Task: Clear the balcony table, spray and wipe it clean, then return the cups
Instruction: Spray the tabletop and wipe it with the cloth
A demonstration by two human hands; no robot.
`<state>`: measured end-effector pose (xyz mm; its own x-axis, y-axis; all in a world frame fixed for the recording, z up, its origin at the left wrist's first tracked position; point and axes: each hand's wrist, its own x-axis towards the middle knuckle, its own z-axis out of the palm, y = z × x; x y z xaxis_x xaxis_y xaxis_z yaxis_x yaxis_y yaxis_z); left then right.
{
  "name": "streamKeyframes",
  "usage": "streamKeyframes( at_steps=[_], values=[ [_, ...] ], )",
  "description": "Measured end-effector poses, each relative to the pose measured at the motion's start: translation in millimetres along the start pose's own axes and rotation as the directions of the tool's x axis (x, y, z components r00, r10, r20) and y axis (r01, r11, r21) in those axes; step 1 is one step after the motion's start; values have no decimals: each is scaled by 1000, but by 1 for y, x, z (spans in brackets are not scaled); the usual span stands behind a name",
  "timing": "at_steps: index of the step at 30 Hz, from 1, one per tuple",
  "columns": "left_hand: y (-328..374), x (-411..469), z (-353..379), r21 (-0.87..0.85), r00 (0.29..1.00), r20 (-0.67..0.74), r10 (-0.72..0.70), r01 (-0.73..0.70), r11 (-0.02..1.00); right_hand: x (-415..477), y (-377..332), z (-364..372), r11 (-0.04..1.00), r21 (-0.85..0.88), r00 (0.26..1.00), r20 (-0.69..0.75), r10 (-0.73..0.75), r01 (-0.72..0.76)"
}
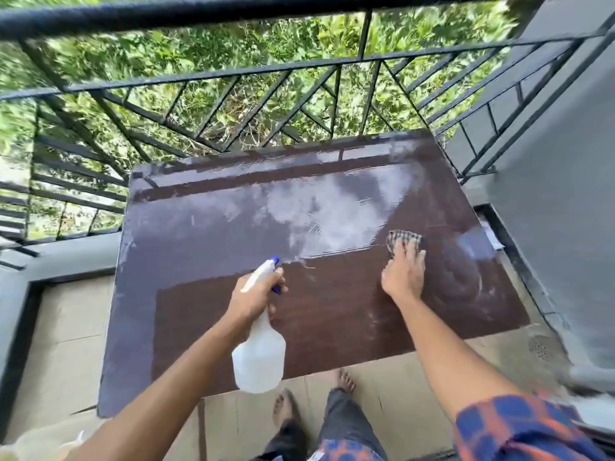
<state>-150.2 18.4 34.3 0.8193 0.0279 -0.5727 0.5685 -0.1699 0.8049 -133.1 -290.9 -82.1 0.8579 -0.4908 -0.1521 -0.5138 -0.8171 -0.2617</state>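
Observation:
The dark brown balcony table [206, 247] fills the middle of the view, its glossy top bare and streaked with wet smears. My left hand [256, 301] grips the neck of a white spray bottle [259, 357] with a blue nozzle that points toward the far side of the table. My right hand [404, 274] presses a checked cloth [404, 239] flat on the right part of the tabletop, with curved wipe marks beside it. No cups are in view.
A black metal railing [233, 78] runs behind and to the left of the table, with green foliage beyond. A grey wall [565, 194] stands on the right. My bare feet [286, 410] are on the tiled floor at the table's near edge.

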Motion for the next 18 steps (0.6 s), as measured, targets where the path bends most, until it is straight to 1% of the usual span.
streamKeyframes(
  at_steps=[2, 5, 8, 10, 11, 12, 15, 17, 18],
  values=[
    [-1, -1, 7, -5, 1000, -3, -11, 11, 1000, -30, -31, 13, 980, 22, 980, 13, -198, 197],
    [0, -2, 23, -28, 1000, -2, -11, 11, 1000, -82, -54, 29, 889, 59, 885, 92, -457, 454],
    [2, -5, 40, -26, 1000, -11, -10, 10, 1000, -126, -26, 28, 800, 118, 790, 130, -599, 588],
    [0, -9, 51, -9, 1000, -18, -13, 13, 1000, -133, 18, 25, 773, 114, 758, 151, -634, 624],
    [-1, -11, 56, -5, 999, -24, -21, 21, 1000, -127, 41, 21, 784, 93, 768, 157, -621, 614],
    [-2, -14, 60, -10, 999, -31, -32, 32, 999, -115, 65, 17, 816, 73, 802, 152, -578, 574],
    [-7, -22, 68, -55, 995, -77, -60, 56, 997, -59, 121, -4, 940, 87, 938, 82, -338, 331],
    [-10, -28, 73, -56, 990, -124, -73, 66, 996, -25, 135, -23, 974, 133, 981, 32, -191, 185],
    [-12, -30, 73, -59, 986, -147, -76, 68, 996, -14, 130, -28, 980, 139, 989, 14, -147, 144]
  ],
)
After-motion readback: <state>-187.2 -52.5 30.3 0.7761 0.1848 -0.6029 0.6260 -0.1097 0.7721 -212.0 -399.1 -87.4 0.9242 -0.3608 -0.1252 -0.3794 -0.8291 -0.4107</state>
